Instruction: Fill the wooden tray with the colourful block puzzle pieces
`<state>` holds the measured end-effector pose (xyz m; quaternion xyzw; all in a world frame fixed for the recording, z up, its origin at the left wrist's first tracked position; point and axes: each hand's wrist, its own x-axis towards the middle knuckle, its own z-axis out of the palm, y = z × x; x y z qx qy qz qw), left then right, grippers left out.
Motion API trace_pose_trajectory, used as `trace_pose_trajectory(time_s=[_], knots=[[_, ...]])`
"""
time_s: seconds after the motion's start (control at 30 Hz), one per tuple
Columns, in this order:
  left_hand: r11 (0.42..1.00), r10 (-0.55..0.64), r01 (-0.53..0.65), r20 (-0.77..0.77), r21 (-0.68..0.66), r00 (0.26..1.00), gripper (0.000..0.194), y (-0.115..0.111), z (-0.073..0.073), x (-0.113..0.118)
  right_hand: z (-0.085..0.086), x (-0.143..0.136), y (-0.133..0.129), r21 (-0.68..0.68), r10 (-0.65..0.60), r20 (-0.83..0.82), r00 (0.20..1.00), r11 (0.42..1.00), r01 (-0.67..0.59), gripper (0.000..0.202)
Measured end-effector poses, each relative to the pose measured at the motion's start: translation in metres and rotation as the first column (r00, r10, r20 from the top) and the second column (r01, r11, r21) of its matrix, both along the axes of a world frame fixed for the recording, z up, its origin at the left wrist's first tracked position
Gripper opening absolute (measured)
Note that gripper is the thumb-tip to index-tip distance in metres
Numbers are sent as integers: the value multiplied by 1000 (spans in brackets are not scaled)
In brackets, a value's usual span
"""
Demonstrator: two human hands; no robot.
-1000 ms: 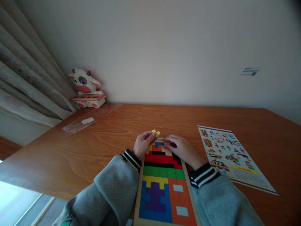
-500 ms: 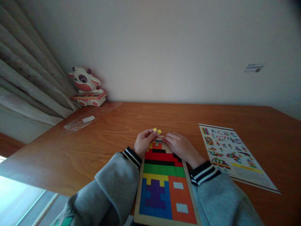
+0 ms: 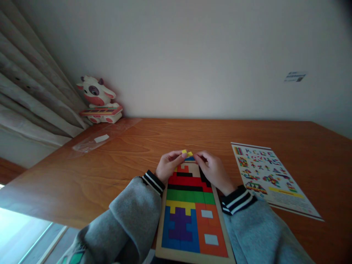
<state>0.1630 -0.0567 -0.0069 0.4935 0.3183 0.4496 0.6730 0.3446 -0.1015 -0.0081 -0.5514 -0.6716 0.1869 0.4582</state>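
Note:
My left hand point(image 3: 169, 164) pinches a small yellow puzzle piece point(image 3: 187, 153) between thumb and fingers, above the far end of a wooden puzzle board point(image 3: 189, 253). Close by, my right hand point(image 3: 211, 169) has its thumb and fingers together at the edge of a blue puzzle piece point(image 3: 189, 158); the fingers partly cover the grip. The board lies lengthwise between my forearms, filled with flat blocks in purple point(image 3: 180, 224), blue, orange, green point(image 3: 181, 196), red and black. Bare wood shows near its far end, partly behind my hands.
Right of the board lies a printed pattern sheet point(image 3: 275, 176). A toy cow with a keyboard point(image 3: 100, 101) sits at the back left by the curtain point(image 3: 33, 80). A clear plastic bag point(image 3: 90, 143) lies before it on the wooden table point(image 3: 123, 154). The wall stands behind.
The blue piece has come into view at my right fingertips, which have drawn into a pinch. The yellow piece has shifted slightly right in my left hand.

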Motion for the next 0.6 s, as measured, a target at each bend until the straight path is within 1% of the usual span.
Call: trace_pose_trajectory(time_s=[0.07,0.13,0.27,0.33,0.43,0.5,0.6], knots=[[1000,-21,22,-68,18,997,35,-2,1,0,-1,-1,0,-24,-20,-57,998,1000,19,27],[999,-17,20,-109,28,994,35,-2,0,0,-2,-2,1,-34,-21,-88,996,999,18,29],[1000,21,-20,-90,17,996,35,0,-1,0,-3,-3,1,-53,-35,-96,995,998,30,33],[999,42,-43,-61,-17,997,36,3,-2,-1,-3,-3,0,-45,-42,-18,999,998,42,33],[994,98,-100,-39,-37,994,36,6,-3,-2,-6,-3,0,-2,11,210,978,1000,-11,26],[991,131,-132,-33,-10,991,35,7,-4,-2,-9,-4,-1,16,49,336,940,998,-58,23],[986,163,-162,-27,42,986,34,6,-4,0,-11,-6,-4,32,76,450,890,994,-101,22]])
